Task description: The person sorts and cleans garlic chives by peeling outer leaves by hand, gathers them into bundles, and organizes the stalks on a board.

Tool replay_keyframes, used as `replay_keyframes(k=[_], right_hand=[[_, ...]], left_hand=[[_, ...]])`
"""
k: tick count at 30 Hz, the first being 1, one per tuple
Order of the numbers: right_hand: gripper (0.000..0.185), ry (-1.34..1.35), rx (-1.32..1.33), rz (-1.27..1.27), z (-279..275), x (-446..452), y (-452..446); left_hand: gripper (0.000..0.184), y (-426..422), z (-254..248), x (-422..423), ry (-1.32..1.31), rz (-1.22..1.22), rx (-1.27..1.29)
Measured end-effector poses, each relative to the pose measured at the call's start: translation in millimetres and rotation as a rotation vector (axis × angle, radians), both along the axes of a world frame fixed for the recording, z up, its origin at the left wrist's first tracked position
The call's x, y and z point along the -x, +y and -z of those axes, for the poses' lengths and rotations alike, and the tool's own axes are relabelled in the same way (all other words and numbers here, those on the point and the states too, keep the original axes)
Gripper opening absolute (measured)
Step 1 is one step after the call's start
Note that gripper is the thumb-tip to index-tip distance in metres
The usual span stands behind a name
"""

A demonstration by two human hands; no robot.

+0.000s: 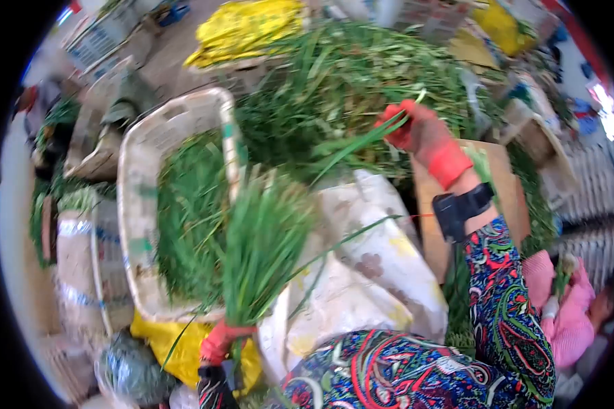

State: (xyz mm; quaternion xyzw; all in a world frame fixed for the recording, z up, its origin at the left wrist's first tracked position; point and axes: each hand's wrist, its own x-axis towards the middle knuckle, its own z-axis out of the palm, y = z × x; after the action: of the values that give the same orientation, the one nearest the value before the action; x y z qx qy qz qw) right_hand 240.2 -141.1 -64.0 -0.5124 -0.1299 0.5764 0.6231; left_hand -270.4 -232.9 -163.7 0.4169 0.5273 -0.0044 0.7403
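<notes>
- Head view: left hand (226,341) wraps the green bunch (262,238) by the crate (131,252)'s near-right corner; gentle, firm pressure should keep it even.
- Right hand (404,128), well right of the crate, pinches loose stalks (358,148); gripping near pale ends should spare blades.

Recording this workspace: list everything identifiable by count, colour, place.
Leafy bunch: one, green, left of centre
Thin stalks: few, green, upper right
Greens pile: one, green, top centre
Near crate: one, white, left, holding greens
Other crates: several, pale, upper left, right
Yellow sacks: several, yellow, top, lower left
Floral sheet: one, white, centre
Flat board: one, brown, right
Plastic bag: one, greyish, lower left
Co-worker: one, pink, lower right
Wristbands: two, black, wrists
Patterned top: one, multicoloured, bottom
Left hand: one, red-gloved, gripping bunch
Right hand: one, red-gloved, holding stalks
</notes>
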Motion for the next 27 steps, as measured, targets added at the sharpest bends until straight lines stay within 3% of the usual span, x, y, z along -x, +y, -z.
replay_keyframes(k=[1,2,3,4,6,8,10,11,12,14,15,16,17,18,20,21,22,24,26,27], right_hand=[[0.033,-0.147,-0.065,0.04,-29.2,-29.3,-18.5],[0.032,-0.24,-0.066,0.051,-63.0,-55.0,-41.6],[0.033,-0.298,-0.079,0.032,-87.9,-90.2,-61.6],[0.037,-0.414,-0.175,-0.066,-111.1,-116.1,-82.4],[0.039,-0.614,-0.096,0.011,-157.9,-147.3,-124.9],[0.035,-1.005,0.304,0.053,-182.1,-158.7,-153.6],[0.03,-1.226,0.528,-0.084,-162.3,-177.9,-181.8],[0.031,-1.21,0.505,0.042,-140.8,-167.8,-194.0],[0.029,-1.322,0.556,-0.151,-117.8,-182.4,-210.8],[0.02,-1.066,0.606,-0.153,-77.9,-169.0,-222.8],[0.019,-1.139,0.723,-0.24,-59.8,-163.9,-222.6],[0.025,-1.049,0.637,-0.255,-31.4,-172.4,-229.6],[0.031,-1.354,0.794,-0.394,-23.8,-168.1,-223.5],[0.037,-1.66,0.936,-0.542,-16.9,-158.8,-212.5],[0.05,-1.737,1.024,-0.425,-23.1,-130.9,-190.6],[0.054,-2.039,0.695,-0.256,6.6,-137.7,-182.3],[0.06,-1.795,0.641,-0.307,-4.3,-113.0,-152.1],[0.057,-1.476,0.185,-0.325,38.2,-84.8,-129.9],[0.057,-1.104,0.27,-0.621,16.4,-5.3,-90.1],[0.06,-1.083,0.148,-0.668,22.2,20.8,-77.6]], left_hand=[[0.029,1.7,-3.7,-1.4,0.09,0.003,0.027],[0.032,2.0,36.1,14.6,0.108,0.054,0.104],[0.031,-1.4,21.5,6.8,-0.055,-0.098,0.079],[0.03,0.7,48.7,20.8,0.101,0.006,0.135],[0.03,-2.6,18.1,5.2,0.0,-0.093,0.072],[0.023,-4.3,1.3,-5.3,0.062,-0.068,0.011],[0.022,-3.9,11.3,0.9,0.044,-0.042,-0.012],[0.022,-2.4,14.9,2.5,0.05,-0.042,0.007],[0.022,-1.9,17.0,3.8,0.059,-0.048,0.024],[0.023,-1.1,20.7,8.2,0.069,-0.066,0.061],[0.023,-0.9,22.1,11.6,0.075,-0.08,0.084],[0.023,-1.2,22.6,13.5,0.081,-0.08,0.102],[0.023,-0.1,20.6,12.6,0.085,-0.077,0.121],[0.022,6.5,12.4,-3.1,0.12,0.079,0.08],[0.028,3.7,4.0,0.5,0.118,-0.035,0.055],[0.027,3.7,-2.7,-0.7,0.127,-0.037,0.064],[0.026,5.3,-10.7,-5.5,0.131,-0.042,0.071],[0.027,6.1,-29.1,-17.5,0.151,-0.017,0.031],[0.027,1.4,-2.8,-3.6,0.094,-0.051,0.103],[0.026,2.3,-1.1,-7.4,0.031,-0.087,0.161]])
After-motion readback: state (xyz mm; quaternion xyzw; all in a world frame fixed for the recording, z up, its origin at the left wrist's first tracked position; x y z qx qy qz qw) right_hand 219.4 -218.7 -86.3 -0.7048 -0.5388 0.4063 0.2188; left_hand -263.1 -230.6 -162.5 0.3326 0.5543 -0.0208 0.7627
